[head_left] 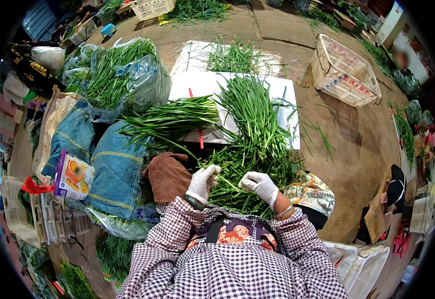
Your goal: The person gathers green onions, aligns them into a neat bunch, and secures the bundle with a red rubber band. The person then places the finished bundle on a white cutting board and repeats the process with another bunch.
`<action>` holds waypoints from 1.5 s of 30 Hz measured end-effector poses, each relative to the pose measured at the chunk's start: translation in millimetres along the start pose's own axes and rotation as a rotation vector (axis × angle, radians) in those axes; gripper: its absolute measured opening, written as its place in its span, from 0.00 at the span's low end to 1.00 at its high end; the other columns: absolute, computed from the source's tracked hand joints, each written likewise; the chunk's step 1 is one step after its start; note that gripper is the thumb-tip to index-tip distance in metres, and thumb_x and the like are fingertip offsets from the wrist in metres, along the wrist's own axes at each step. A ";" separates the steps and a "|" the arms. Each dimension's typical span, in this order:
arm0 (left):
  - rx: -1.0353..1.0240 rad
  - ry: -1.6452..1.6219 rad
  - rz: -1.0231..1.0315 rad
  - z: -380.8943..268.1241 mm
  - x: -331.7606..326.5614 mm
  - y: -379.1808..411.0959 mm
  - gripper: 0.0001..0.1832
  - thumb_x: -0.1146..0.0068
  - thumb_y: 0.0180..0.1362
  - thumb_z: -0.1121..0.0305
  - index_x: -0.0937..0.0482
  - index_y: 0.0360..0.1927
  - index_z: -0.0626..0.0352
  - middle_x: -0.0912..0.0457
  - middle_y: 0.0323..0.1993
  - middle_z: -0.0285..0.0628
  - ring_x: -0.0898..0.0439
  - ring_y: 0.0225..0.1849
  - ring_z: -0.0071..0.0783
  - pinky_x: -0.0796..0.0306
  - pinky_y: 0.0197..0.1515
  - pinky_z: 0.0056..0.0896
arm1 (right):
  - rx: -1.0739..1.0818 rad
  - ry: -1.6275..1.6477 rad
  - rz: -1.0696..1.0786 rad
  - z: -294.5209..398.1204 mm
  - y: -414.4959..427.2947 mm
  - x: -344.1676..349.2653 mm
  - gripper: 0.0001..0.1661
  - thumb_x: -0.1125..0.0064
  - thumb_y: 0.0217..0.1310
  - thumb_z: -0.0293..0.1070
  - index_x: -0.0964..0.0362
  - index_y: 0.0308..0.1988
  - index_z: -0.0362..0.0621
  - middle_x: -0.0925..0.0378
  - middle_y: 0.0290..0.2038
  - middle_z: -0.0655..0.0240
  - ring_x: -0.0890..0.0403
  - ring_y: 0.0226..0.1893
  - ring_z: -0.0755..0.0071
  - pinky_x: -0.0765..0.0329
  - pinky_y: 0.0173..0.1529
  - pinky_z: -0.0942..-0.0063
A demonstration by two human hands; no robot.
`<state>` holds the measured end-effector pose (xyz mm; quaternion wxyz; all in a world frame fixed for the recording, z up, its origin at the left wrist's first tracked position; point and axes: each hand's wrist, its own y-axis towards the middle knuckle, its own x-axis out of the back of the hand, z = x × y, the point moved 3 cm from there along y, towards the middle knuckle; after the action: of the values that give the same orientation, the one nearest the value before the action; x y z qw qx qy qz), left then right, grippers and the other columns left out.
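White gloves cover both my hands above my lap. My left hand (203, 182) is closed on a thin green stalk of leafy greens (228, 182), whose long leaf runs up and left. Around the pale lower end of that stalk my right hand (259, 185) has its fingertips pinched together. Beneath both hands lies a heap of loose green leaves (236, 200). A large pile of long flat leaves, like Chinese chives (253, 112), rests on a white board (195, 84). A sorted bunch (176, 116) lies across the board's left part, by a red strip (201, 138).
Plastic bags of greens (127, 74) and blue woven sacks (118, 164) stand at the left, with a round tub (73, 175) beside them. A brown cloth (168, 177) is near my left hand. A plastic crate (346, 71) stands on the floor at upper right. A person is at far right.
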<state>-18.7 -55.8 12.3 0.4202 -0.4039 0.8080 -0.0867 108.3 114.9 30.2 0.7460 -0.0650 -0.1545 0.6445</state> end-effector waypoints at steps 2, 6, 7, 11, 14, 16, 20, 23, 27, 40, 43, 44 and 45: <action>0.029 0.021 -0.012 3.1 3.7 2.9 0.09 0.48 0.63 0.65 0.21 0.35 0.58 0.22 0.26 0.28 0.28 0.23 0.13 0.36 0.25 0.13 | -0.004 0.128 0.008 -9.1 -1.0 -1.6 0.14 0.50 0.65 0.38 0.27 0.32 0.38 0.25 0.26 0.72 0.27 0.26 0.80 0.28 0.34 0.81; 0.051 0.071 -0.011 11.1 -1.2 4.2 0.10 0.50 0.63 0.63 0.21 0.37 0.57 0.21 0.30 0.27 0.27 0.25 0.12 0.36 0.25 0.13 | -0.055 0.283 0.098 -1.5 -5.1 -11.9 0.18 0.52 0.66 0.42 0.27 0.32 0.39 0.28 0.23 0.74 0.31 0.24 0.84 0.31 0.31 0.81; 0.051 0.065 -0.003 14.1 -1.1 4.5 0.10 0.50 0.63 0.63 0.21 0.37 0.57 0.20 0.30 0.27 0.27 0.25 0.12 0.36 0.26 0.13 | -0.039 0.209 0.156 1.0 -9.0 -12.0 0.18 0.52 0.66 0.42 0.27 0.30 0.39 0.30 0.22 0.75 0.33 0.23 0.85 0.32 0.30 0.81; 0.092 0.111 0.019 17.9 5.6 6.7 0.09 0.49 0.62 0.64 0.21 0.39 0.57 0.20 0.32 0.27 0.27 0.26 0.12 0.35 0.27 0.14 | -0.051 0.040 0.082 -3.3 -10.1 -10.8 0.15 0.49 0.64 0.38 0.28 0.28 0.39 0.30 0.20 0.75 0.32 0.22 0.83 0.32 0.29 0.81; 0.115 0.047 0.051 11.1 -0.2 3.5 0.09 0.45 0.59 0.66 0.21 0.40 0.57 0.19 0.32 0.28 0.26 0.26 0.13 0.33 0.26 0.15 | -0.102 0.075 0.043 3.8 -15.7 -12.7 0.12 0.49 0.61 0.34 0.29 0.27 0.38 0.29 0.20 0.73 0.32 0.23 0.83 0.32 0.29 0.80; 0.139 0.048 0.038 7.0 -5.9 0.2 0.09 0.45 0.59 0.67 0.23 0.40 0.59 0.21 0.31 0.28 0.27 0.26 0.13 0.34 0.27 0.15 | -0.037 0.012 0.022 -3.0 -17.7 -11.4 0.13 0.48 0.61 0.34 0.30 0.26 0.38 0.29 0.20 0.71 0.32 0.23 0.83 0.32 0.29 0.78; 0.076 0.214 0.002 3.0 -12.4 -6.5 0.09 0.45 0.60 0.68 0.23 0.39 0.64 0.21 0.30 0.31 0.24 0.27 0.17 0.32 0.28 0.16 | 0.024 -0.138 -0.028 -7.1 -26.7 -5.8 0.12 0.46 0.60 0.35 0.30 0.27 0.39 0.29 0.19 0.68 0.31 0.21 0.78 0.31 0.28 0.76; -0.052 0.091 -0.008 -18.4 -15.8 -17.5 0.09 0.43 0.59 0.68 0.23 0.38 0.64 0.21 0.31 0.33 0.26 0.26 0.20 0.32 0.29 0.19 | 0.062 -0.392 -0.137 -27.3 -34.0 11.1 0.12 0.42 0.57 0.39 0.28 0.28 0.43 0.27 0.21 0.60 0.27 0.21 0.63 0.30 0.28 0.70; -0.437 0.040 -0.175 -114.9 -17.5 -45.0 0.10 0.41 0.57 0.67 0.23 0.40 0.60 0.22 0.30 0.33 0.26 0.27 0.19 0.29 0.30 0.19 | -0.127 -0.322 -0.210 -57.3 -43.7 31.7 0.07 0.40 0.55 0.34 0.24 0.30 0.42 0.23 0.23 0.62 0.23 0.23 0.67 0.27 0.31 0.72; -1.122 0.122 -0.589 -288.6 9.7 45.1 0.10 0.38 0.55 0.62 0.21 0.30 0.59 0.24 0.19 0.35 0.30 0.19 0.18 0.35 0.24 0.18 | -0.074 -0.295 -0.242 -56.6 -19.8 22.7 0.07 0.34 0.49 0.31 0.22 0.30 0.41 0.21 0.26 0.62 0.22 0.26 0.70 0.26 0.33 0.74; -0.658 -0.071 -0.561 -242.0 42.5 130.0 0.09 0.36 0.53 0.60 0.20 0.29 0.54 0.21 0.21 0.30 0.26 0.18 0.17 0.35 0.18 0.17 | -0.114 -0.373 -0.208 -54.9 -13.4 22.5 0.09 0.34 0.49 0.33 0.23 0.30 0.41 0.22 0.25 0.62 0.23 0.24 0.70 0.26 0.32 0.73; -0.555 -0.177 -0.523 -220.5 57.4 161.1 0.09 0.39 0.56 0.59 0.20 0.31 0.53 0.21 0.21 0.28 0.27 0.18 0.16 0.36 0.18 0.16 | -0.115 -0.359 -0.204 -58.7 -11.4 21.4 0.09 0.34 0.49 0.34 0.23 0.30 0.41 0.22 0.25 0.62 0.23 0.24 0.69 0.27 0.31 0.72; -0.415 -0.169 -0.339 -197.1 79.1 190.7 0.10 0.43 0.59 0.57 0.20 0.33 0.52 0.21 0.22 0.26 0.27 0.18 0.15 0.37 0.17 0.16 | -0.120 -0.348 -0.201 -62.3 -9.7 21.6 0.10 0.34 0.49 0.35 0.24 0.29 0.41 0.22 0.25 0.62 0.23 0.24 0.68 0.27 0.31 0.72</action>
<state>-302.3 -26.9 -2.8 0.3740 -0.6166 0.6913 0.0454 139.7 140.9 -22.6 0.7635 0.0185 -0.3248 0.5579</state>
